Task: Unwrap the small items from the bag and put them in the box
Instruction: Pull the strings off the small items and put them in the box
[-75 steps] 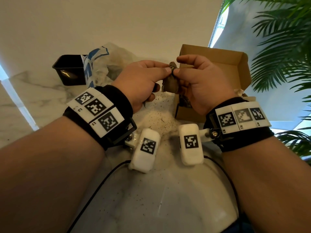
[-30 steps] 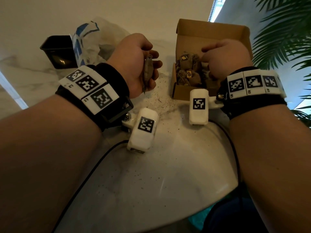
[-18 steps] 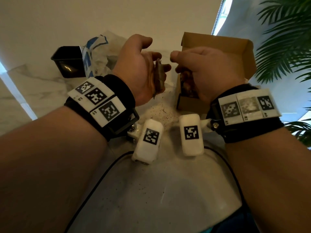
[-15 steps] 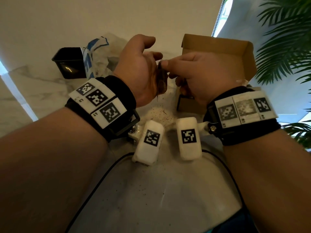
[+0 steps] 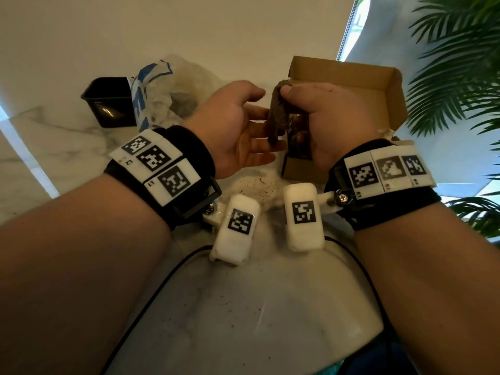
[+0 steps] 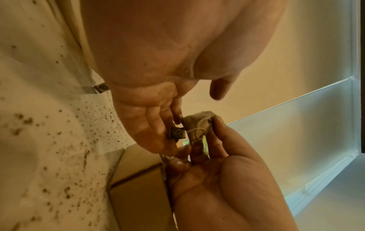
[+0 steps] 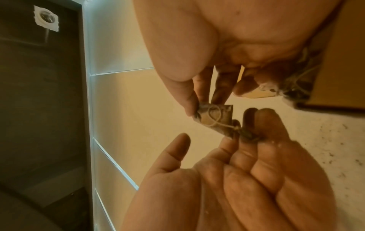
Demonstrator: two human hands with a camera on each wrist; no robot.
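Observation:
A brown tea bag (image 5: 278,115) with a string and a small dark tag (image 6: 176,132) hangs between my hands above the table, just left of the open cardboard box (image 5: 349,75). My right hand (image 5: 290,94) pinches the tea bag's (image 7: 214,116) top edge between thumb and fingers. My left hand (image 5: 251,125) is spread beside it, thumb apart, with straight fingertips (image 7: 254,125) touching the bag's lower end and tag. More brown tea bags (image 5: 299,139) lie in the box, mostly hidden behind my right hand. The white and blue plastic bag (image 5: 162,90) lies crumpled at the back left.
A black square container (image 5: 109,102) stands left of the plastic bag. Dark crumbs (image 5: 254,184) are scattered on the white marble table (image 5: 270,307) under my hands. A palm plant (image 5: 460,77) fills the right side. The table's rounded front edge is near me.
My right hand left the box, came across to the tea bag in my left hand and took its top. My left fingers uncurled from it and now only touch it.

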